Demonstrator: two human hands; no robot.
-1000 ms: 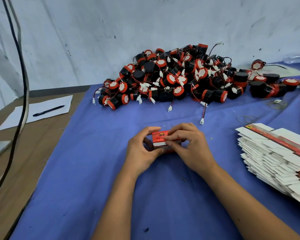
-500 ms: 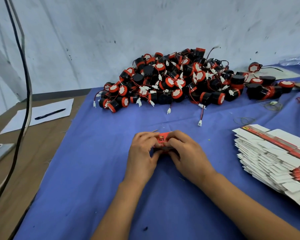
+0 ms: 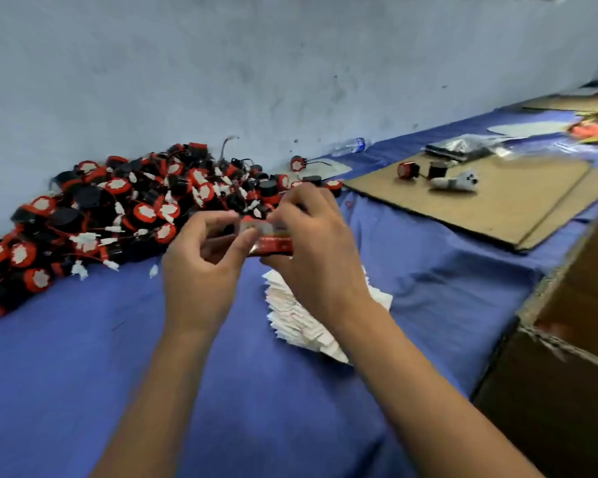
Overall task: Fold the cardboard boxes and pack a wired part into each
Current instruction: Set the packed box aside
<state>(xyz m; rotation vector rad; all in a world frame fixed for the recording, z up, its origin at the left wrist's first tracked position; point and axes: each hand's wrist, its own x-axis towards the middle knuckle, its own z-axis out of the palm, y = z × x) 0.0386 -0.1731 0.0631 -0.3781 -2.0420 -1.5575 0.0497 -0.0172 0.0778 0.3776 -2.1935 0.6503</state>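
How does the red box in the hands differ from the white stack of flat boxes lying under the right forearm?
The red box is one piece, lifted off the blue cloth between the left hand and right hand; the flat stack holds many pieces lying on that cloth. The held box shows a red printed face, while the stack shows mostly white edges, fanned out. Whether the held box is fully closed cannot be told. Both look like the same cardboard packaging.

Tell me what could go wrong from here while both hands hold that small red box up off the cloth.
1. The small red box is pinched only at fingertip level between the left hand and the right hand; it could slip or get crushed.
2. The stack of flat box blanks sits right under the right wrist, so a dropped forearm may scatter it.
3. Loose wires trail from the pile of wired parts and could snag a finger.
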